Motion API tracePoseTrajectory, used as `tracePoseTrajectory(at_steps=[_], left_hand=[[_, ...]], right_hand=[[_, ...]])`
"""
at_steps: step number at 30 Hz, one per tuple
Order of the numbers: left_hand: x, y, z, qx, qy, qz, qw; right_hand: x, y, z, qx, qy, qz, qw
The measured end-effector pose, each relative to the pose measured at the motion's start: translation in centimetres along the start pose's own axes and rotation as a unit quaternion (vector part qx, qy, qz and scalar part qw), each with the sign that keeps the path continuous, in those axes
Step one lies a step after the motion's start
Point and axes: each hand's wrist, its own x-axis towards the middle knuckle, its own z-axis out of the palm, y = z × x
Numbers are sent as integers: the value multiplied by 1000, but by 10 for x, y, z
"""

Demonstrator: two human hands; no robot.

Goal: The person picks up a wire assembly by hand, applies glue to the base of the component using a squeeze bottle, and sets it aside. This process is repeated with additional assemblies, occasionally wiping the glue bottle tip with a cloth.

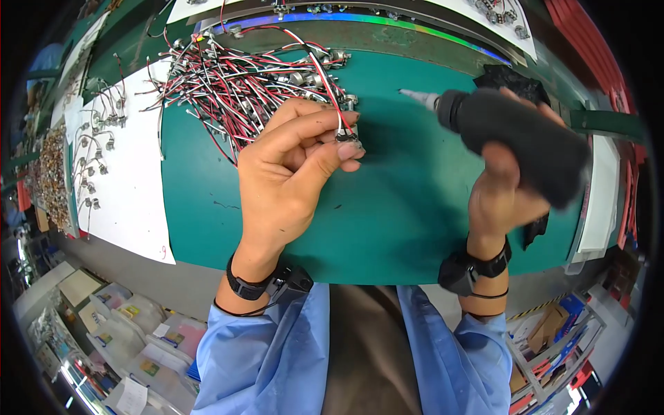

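Note:
My left hand (280, 169) pinches a small wired component (347, 140) between thumb and fingertips. Red, white and black wires rise from that part toward the pile behind; its exact kind is mostly hidden by my fingers. On the right, my right hand (496, 190) is wrapped round a black squeeze bottle (522, 142), slightly blurred. The bottle's thin pale nozzle (418, 97) points left, apart from the component. Just beyond my left hand lies a tangled heap of wired components (242, 86) with metal bodies.
A green mat (387, 235) covers the bench. White paper (131, 187) at the left carries several small wired parts (90, 162). Crumpled black material (515, 79) lies behind my right hand. Clear plastic boxes (162, 366) stand low on the left, a rack (553, 346) on the right.

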Motion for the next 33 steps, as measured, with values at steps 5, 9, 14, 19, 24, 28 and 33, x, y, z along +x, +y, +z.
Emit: tracePoseTrajectory(at_steps=[5,9,14,19,24,28,33], left_hand=[[0,1,0,-54,17,-7,998],[2,6,-1,-83,23,-13,996],[5,15,-8,-82,34,16,996],[2,67,-44,63,53,111,990],[-23,113,-125,211,189,153,947],[-62,136,-212,317,371,153,859],[-105,121,-325,487,563,6,668]], right_hand=[[21,12,7,-40,61,69,995],[25,25,5,85,140,125,979],[24,47,-2,151,185,203,949],[25,50,-6,188,184,219,940],[23,48,-3,189,164,231,940],[26,45,1,187,167,231,940],[23,46,1,172,158,244,941]])
